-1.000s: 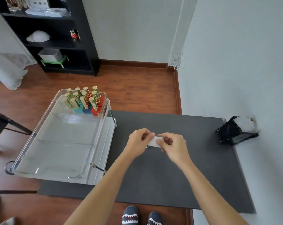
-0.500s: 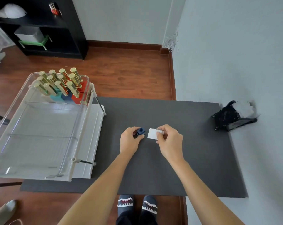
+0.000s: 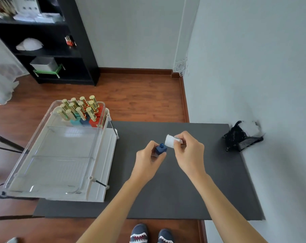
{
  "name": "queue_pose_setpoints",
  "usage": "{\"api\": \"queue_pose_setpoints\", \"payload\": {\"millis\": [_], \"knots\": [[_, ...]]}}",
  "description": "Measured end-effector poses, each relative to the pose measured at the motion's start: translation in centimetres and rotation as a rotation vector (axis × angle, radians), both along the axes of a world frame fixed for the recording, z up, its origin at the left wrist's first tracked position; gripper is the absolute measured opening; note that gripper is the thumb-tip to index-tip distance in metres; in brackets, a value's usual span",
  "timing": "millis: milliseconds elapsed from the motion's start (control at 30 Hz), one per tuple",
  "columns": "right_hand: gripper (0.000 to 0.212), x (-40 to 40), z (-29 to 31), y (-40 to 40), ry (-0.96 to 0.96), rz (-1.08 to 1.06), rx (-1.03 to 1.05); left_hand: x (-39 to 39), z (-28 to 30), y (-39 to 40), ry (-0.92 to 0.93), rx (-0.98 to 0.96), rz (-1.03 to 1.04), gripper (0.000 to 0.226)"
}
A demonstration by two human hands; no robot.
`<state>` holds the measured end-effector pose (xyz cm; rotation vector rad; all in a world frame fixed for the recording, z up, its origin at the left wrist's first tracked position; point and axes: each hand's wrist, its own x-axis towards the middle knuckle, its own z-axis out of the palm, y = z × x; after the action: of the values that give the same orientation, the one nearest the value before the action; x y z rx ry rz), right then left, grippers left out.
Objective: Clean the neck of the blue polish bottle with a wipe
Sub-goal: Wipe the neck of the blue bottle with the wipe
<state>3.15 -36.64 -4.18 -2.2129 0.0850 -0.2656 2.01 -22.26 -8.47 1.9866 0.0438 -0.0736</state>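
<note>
The blue polish bottle (image 3: 160, 149) is held in the left hand (image 3: 147, 163), with fingers and thumb closed around its square body, over the middle of the dark mat (image 3: 166, 190); its cap is off and the open neck is turned upward; whether the base touches the mat cannot be told. A white wipe (image 3: 170, 141) is pinched between the thumb and fingers of the right hand (image 3: 190, 155), which is curled closed about it; the folded end of the wipe is held just beside the neck of the bottle, above it and to its right, and whether contact is made cannot be told. A thin dark piece is seen at the far side of the right hand, but what it is cannot be made out.

At the left edge of the mat a clear tray (image 3: 48, 155) is set on a white base; at its far end a cluster of polish bottles with gold caps (image 3: 80, 109) is stood upright, in teal, blue and red; the nearer part of the tray is left bare. Near the right far corner of the mat, against the wall, a black holder (image 3: 236, 139) with white wipes in it is placed, well apart from both hands. A black shelf unit (image 3: 75, 50) is seen on the wooden floor beyond; a pair of patterned slippers (image 3: 148, 234) is visible at the near edge.
</note>
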Motion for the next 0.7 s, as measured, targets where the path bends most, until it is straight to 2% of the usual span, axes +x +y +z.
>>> {"api": "queue_pose_setpoints", "payload": {"millis": [267, 400, 567, 700], "knots": [[0.019, -3.1, 6.5, -0.3, 0.028, 0.108, 0.203, -2.7, 6.7, -0.9, -0.203, 0.019, -0.013, 0.006], [0.025, -4.5, 8.9, -1.0, 0.091, 0.168, 0.294, -3.5, 8.9, -1.0, -0.265, 0.013, -0.015, 0.011], [0.004, -5.2, 11.2, -1.3, 0.021, 0.206, 0.370, -4.6, 11.4, -1.4, -0.331, -0.026, -0.051, 0.018], [0.015, -4.9, 12.7, -1.9, 0.034, 0.217, 0.395, -5.0, 12.9, -1.3, -0.339, -0.037, -0.109, 0.033]]}}
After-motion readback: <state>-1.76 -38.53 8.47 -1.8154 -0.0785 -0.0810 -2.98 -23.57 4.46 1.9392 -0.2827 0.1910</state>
